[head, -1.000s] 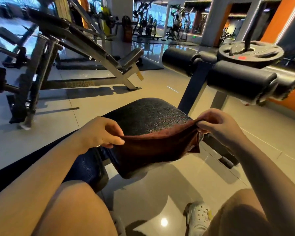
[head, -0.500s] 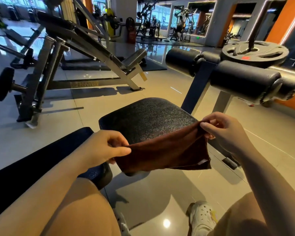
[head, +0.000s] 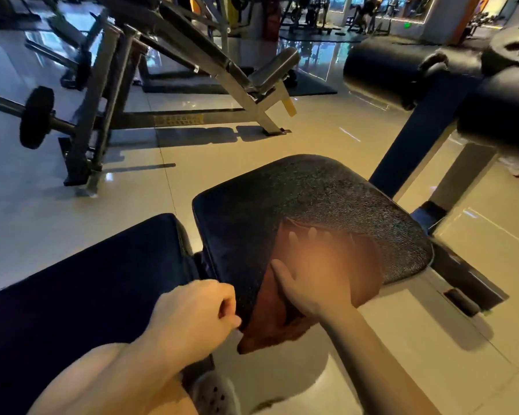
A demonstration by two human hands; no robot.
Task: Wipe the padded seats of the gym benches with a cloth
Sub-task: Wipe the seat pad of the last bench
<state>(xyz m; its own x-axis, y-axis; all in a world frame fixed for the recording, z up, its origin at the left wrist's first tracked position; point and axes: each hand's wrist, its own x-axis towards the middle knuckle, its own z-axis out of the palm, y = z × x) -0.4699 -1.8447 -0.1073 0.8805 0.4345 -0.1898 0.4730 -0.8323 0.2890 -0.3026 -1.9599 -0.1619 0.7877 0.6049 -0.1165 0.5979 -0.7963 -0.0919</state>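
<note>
Moved since earlier: both hands held the dark brown cloth (head: 285, 313) stretched in the air over the floor; now it lies on the seat, and the view has tilted down.
Cloth: spread over the near right part of the black textured padded seat (head: 312, 199), its near end drooping off the edge, probably because it has only just been laid down.
Right hand (head: 318, 271): flat on the cloth, fingers straight and spread, pressing rather than gripping; motion-blurred, which suggests a wiping stroke under way.
Left hand (head: 192, 313): fingers loosely curled at the seat's near edge, close to the cloth's hanging end; I cannot tell whether it pinches the fabric or has let go.
Seat: most of its far and left surface is uncovered, so likely unwiped.
Neighbour: smooth dark backrest pad (head: 87, 280) just left of the seat, untouched.
Beyond: black foam leg rollers (head: 384, 76) up right, grey incline bench (head: 222, 70) across the glossy tiled floor (head: 222, 151).
</note>
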